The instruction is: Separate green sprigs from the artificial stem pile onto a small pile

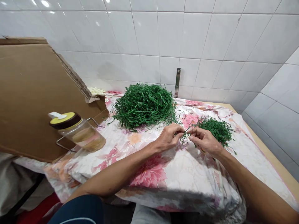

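Observation:
Thin green plastic stems with small knobbed ends are pinched between my two hands above the cloth. My left hand closes its thumb and fingertips on one side of them. From the other side my right hand grips them in a pinch too, the fingertips of both hands almost meeting. Behind my left hand rises a large tangled heap of green stems. A smaller pile of green stems lies just beyond my right hand, partly covered by it.
A flowered cloth covers the table. At left stand a clear bottle with a yellow and brown lid and a large cardboard box. A metal bracket is fixed against the white tiled wall behind.

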`<control>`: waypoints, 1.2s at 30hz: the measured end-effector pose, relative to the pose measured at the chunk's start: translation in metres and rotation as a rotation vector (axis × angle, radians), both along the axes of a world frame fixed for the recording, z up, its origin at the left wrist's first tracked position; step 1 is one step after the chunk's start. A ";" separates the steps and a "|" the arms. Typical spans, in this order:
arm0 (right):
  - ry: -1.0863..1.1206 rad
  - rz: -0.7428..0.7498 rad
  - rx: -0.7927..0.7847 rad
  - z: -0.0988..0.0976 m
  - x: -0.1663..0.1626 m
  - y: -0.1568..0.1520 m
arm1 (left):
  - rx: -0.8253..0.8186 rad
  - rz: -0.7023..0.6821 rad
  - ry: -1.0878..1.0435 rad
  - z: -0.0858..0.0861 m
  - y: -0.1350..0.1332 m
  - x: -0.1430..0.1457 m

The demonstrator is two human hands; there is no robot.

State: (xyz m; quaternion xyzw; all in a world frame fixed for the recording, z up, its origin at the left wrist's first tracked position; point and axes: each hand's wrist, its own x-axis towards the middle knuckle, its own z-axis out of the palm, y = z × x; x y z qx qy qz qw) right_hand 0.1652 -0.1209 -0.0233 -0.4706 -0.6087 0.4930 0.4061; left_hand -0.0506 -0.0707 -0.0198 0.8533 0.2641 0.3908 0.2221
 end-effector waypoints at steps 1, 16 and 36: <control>-0.001 0.009 -0.004 0.000 0.000 0.000 | -0.010 0.003 0.015 0.001 0.000 0.000; -0.242 -0.027 0.276 0.005 0.000 0.000 | -0.360 -0.037 0.049 0.011 -0.004 0.000; -0.320 -0.005 0.283 -0.002 0.003 0.003 | -0.127 0.044 0.093 0.004 -0.002 0.002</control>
